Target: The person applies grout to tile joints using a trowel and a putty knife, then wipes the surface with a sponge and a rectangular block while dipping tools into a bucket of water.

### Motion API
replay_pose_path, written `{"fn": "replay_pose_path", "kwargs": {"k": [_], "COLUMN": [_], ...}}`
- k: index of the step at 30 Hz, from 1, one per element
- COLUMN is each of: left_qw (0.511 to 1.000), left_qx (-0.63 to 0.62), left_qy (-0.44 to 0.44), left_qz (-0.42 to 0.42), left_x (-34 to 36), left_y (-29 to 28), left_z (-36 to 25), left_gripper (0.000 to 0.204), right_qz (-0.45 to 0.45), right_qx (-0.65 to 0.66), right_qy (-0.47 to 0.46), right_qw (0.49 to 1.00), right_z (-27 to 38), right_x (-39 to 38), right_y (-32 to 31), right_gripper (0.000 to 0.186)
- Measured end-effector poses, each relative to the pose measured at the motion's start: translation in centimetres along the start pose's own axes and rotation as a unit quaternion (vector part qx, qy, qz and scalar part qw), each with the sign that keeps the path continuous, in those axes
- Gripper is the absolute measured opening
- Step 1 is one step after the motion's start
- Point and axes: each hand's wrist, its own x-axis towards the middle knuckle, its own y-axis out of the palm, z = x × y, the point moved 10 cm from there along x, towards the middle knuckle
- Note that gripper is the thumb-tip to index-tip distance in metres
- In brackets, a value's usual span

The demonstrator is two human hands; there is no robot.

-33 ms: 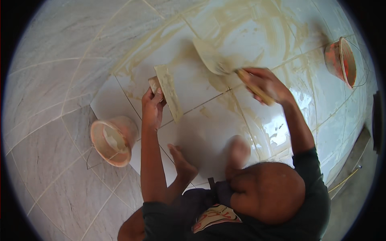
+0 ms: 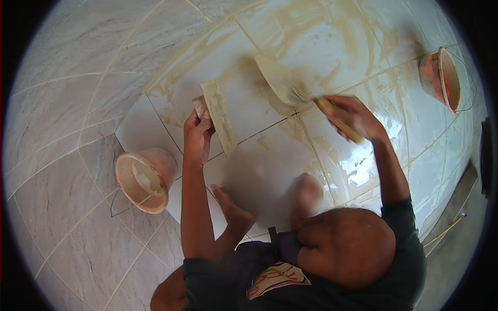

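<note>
Fingers wrapped round its handle, my left hand (image 2: pixel 197 133) holds a flat, narrow float (image 2: pixel 219 119) with pale cream paste on its face. The float is tilted above the tiles. To the right, my right hand (image 2: pixel 353 118) grips the wooden handle of a pointed trowel (image 2: pixel 277 78). Its broad blade points up and left, coated with the same cream-coloured paste, and a shadow lies on the tiles beside it. The blade does not touch the float. Motion blurs the right hand and the handle a little.
White floor tiles (image 2: pixel 275 160) with dark joint lines carry smeared paste toward the far side. An orange bucket (image 2: pixel 148 179) with paste inside stands at the left, another reddish bucket (image 2: pixel 441 80) at the far right. My bare feet (image 2: pixel 233 210) rest on the tiles.
My right hand has shifted slightly right and nearer, bringing the trowel with it. The left hand and the float have barely moved.
</note>
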Motion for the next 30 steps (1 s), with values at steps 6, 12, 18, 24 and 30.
{"fn": "replay_pose_path", "kwargs": {"k": [6, 12, 18, 24, 30], "left_qw": [0.999, 0.96, 0.815, 0.848, 0.789], "left_qx": [0.023, 0.246, 0.521, 0.48, 0.548], "left_qy": [-0.026, 0.126, 0.243, 0.122, 0.262], "left_qz": [0.017, -0.046, -0.075, 0.189, 0.092], "left_x": [2.4, 4.9, 1.8, -3.5, -5.6], "left_y": [3.9, 8.5, 22.1, 26.7, 20.4], "left_z": [3.3, 2.2, 4.4, 10.8, 3.9], "left_gripper": [0.031, 0.035, 0.048, 0.054, 0.053], "right_qz": [-0.107, -0.31, -0.349, -0.316, -0.245], "right_qx": [-0.271, -0.253, -0.045, 0.042, 0.026], "right_qy": [-0.114, -0.114, 0.003, -0.062, -0.079], "right_qw": [0.95, 0.909, 0.936, 0.946, 0.966], "right_z": [-6.5, -5.5, -7.6, -7.4, -6.5], "right_x": [-5.9, -11.9, -14.8, -14.5, -13.4], "right_y": [-3.0, -9.2, -9.0, -8.3, -6.5], "right_gripper": [0.04, 0.038, 0.047, 0.055, 0.041]}}
